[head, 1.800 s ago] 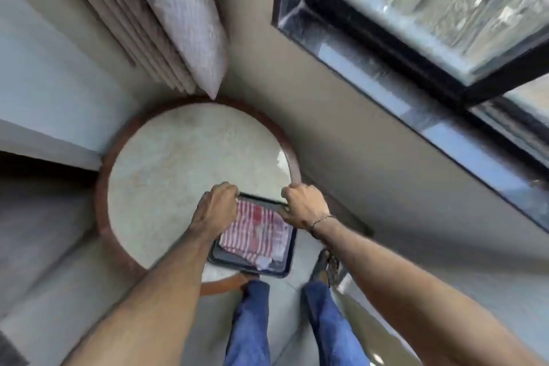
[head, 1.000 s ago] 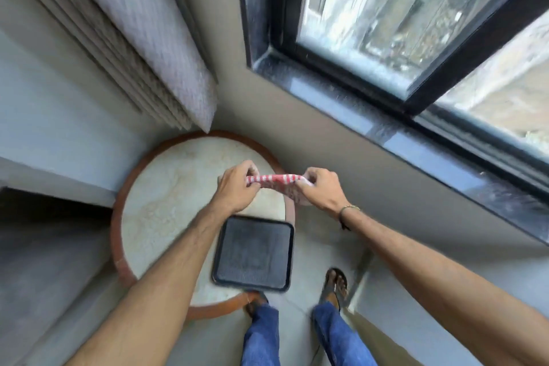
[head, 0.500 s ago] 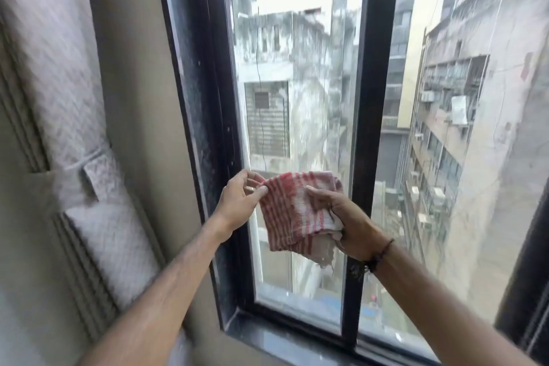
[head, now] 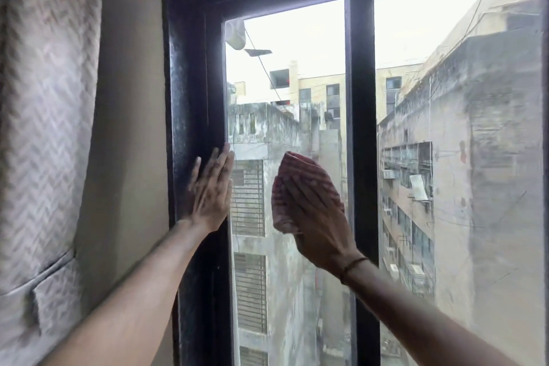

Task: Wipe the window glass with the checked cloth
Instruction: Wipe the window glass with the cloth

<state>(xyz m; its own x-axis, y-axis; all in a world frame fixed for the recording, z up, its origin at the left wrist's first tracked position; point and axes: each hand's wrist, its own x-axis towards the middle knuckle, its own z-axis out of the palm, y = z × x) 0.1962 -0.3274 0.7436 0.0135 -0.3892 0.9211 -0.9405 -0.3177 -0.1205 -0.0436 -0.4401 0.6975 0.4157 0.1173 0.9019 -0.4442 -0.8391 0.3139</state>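
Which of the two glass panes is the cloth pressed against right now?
The left pane, between the window's left frame and the middle bar. The right hand holds the cloth flat on it; the right pane is untouched.

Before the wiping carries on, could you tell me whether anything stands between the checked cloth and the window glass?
Nothing visible does. The right hand presses the red-and-white checked cloth flat on the left pane of window glass, between the two black frame bars. The left hand lies open on the black window frame, clear of the cloth.
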